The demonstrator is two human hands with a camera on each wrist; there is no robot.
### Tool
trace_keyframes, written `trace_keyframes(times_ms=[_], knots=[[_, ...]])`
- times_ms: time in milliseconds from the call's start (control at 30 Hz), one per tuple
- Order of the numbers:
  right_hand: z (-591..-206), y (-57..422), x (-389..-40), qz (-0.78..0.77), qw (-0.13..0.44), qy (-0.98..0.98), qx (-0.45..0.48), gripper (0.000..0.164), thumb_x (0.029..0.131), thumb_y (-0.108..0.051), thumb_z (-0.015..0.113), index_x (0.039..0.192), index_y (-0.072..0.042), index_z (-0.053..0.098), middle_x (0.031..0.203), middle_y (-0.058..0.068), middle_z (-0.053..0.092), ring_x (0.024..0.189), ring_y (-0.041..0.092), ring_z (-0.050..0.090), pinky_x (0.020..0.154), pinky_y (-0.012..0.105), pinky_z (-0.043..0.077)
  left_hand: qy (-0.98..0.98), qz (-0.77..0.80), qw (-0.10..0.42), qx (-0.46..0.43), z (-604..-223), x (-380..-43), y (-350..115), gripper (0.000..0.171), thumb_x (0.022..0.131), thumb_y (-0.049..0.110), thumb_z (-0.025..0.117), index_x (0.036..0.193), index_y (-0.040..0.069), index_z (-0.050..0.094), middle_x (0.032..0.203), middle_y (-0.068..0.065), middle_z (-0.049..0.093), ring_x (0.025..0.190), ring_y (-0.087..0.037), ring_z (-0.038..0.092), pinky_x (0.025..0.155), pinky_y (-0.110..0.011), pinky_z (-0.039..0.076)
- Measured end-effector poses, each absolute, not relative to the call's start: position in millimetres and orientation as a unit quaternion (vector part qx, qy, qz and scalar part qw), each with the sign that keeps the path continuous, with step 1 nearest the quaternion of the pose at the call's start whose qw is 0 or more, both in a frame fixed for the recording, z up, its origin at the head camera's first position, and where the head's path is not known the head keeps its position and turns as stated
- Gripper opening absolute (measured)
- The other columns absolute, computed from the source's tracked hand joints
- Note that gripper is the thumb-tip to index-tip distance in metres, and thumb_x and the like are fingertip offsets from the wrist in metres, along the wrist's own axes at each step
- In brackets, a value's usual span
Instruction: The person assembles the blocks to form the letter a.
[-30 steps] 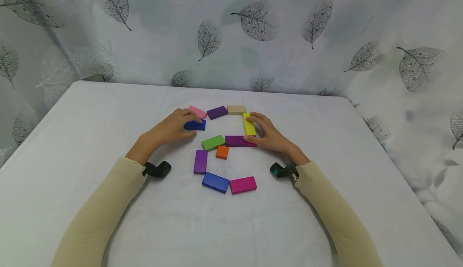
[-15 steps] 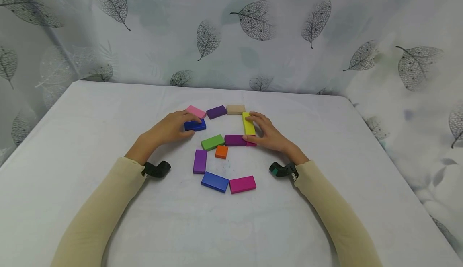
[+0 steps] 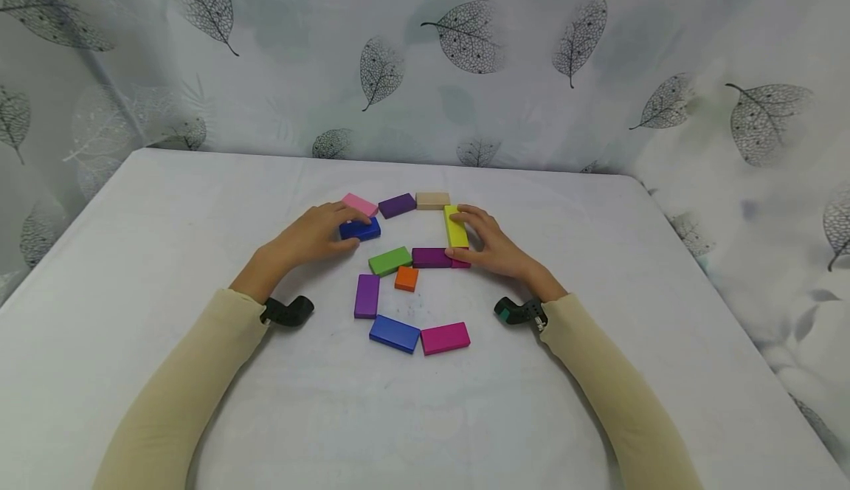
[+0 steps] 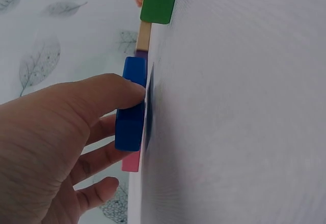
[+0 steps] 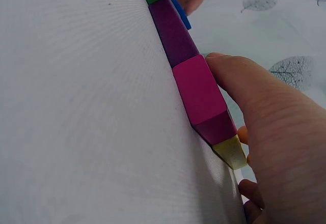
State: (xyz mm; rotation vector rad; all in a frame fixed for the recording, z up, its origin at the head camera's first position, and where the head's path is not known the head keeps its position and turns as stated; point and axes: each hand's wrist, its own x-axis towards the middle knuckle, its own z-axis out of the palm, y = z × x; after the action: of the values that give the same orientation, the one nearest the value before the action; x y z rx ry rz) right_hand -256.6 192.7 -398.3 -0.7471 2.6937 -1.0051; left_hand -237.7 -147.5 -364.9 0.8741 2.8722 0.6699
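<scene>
My left hand (image 3: 317,233) pinches a dark blue block (image 3: 360,229) between thumb and fingers, at the left of the group. In the left wrist view the thumb lies across the blue block (image 4: 133,107), close to the white surface. A pink block (image 3: 360,204) is just beyond it. My right hand (image 3: 493,245) grips a yellow block (image 3: 456,226) with bent fingers. Its thumb rests by the yellow block's near end, at the small magenta block (image 5: 202,89) in the right wrist view. Beside that lies a dark purple block (image 3: 431,257).
Dark violet (image 3: 397,205) and beige (image 3: 433,201) blocks lie at the back. Green (image 3: 390,261), orange (image 3: 406,279) and purple (image 3: 367,296) blocks sit mid-table. A blue (image 3: 395,333) and a magenta block (image 3: 446,339) lie nearest. A leaf-patterned curtain (image 3: 292,54) hangs behind the white table (image 3: 332,416).
The dark blue block has shifted slightly right in my left hand's grip, and its right end has turned away from me. My right hand has stayed at the yellow block.
</scene>
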Motion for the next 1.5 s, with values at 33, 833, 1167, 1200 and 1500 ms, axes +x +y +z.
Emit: trace_keyframes(times_ms=[33, 833, 1167, 1200, 1500], knots=[[-398, 193, -256, -0.337, 0.085, 0.904, -0.25, 0.067, 0.089, -0.032, 0.071, 0.146, -0.011, 0.041, 0.16, 0.009, 0.019, 0.148, 0.031, 0.012, 0.115, 0.06, 0.014, 0.932, 0.219, 0.03, 0.286, -365, -238, -147, 0.039, 0.091, 0.016, 0.068, 0.129, 0.009, 0.059, 0.134, -0.018, 0.056, 0.12, -0.037, 0.052, 0.103, -0.053, 0.041], [-398, 193, -257, -0.331, 0.085, 0.906, -0.25, 0.067, 0.089, -0.032, 0.07, 0.146, -0.011, 0.041, 0.16, 0.01, 0.019, 0.147, 0.032, 0.013, 0.114, 0.062, 0.016, 0.923, 0.212, 0.0, 0.321, -359, -234, -138, 0.037, 0.09, 0.017, 0.069, 0.125, 0.01, 0.063, 0.13, -0.014, 0.06, 0.124, -0.032, 0.05, 0.104, -0.055, 0.037], [-397, 193, -256, -0.334, 0.087, 0.906, -0.247, 0.068, 0.089, -0.032, 0.071, 0.146, -0.011, 0.041, 0.16, 0.009, 0.019, 0.147, 0.031, 0.012, 0.115, 0.06, 0.015, 0.916, 0.22, -0.004, 0.334, -356, -230, -133, 0.038, 0.089, 0.016, 0.07, 0.125, 0.011, 0.063, 0.129, -0.013, 0.061, 0.125, -0.031, 0.05, 0.103, -0.054, 0.039], [-397, 193, -256, -0.334, 0.088, 0.905, -0.246, 0.068, 0.089, -0.032, 0.071, 0.146, -0.011, 0.041, 0.16, 0.009, 0.019, 0.147, 0.031, 0.012, 0.115, 0.061, 0.015, 0.915, 0.22, -0.005, 0.337, -356, -230, -133, 0.037, 0.089, 0.016, 0.07, 0.125, 0.011, 0.063, 0.128, -0.013, 0.062, 0.125, -0.031, 0.05, 0.102, -0.053, 0.039], [-397, 192, -256, -0.333, 0.089, 0.906, -0.245, 0.067, 0.089, -0.033, 0.07, 0.146, -0.011, 0.041, 0.16, 0.008, 0.019, 0.148, 0.03, 0.012, 0.115, 0.06, 0.015, 0.903, 0.216, -0.018, 0.37, -357, -229, -127, 0.035, 0.089, 0.015, 0.07, 0.123, 0.011, 0.064, 0.12, -0.007, 0.067, 0.119, -0.028, 0.054, 0.101, -0.052, 0.04]])
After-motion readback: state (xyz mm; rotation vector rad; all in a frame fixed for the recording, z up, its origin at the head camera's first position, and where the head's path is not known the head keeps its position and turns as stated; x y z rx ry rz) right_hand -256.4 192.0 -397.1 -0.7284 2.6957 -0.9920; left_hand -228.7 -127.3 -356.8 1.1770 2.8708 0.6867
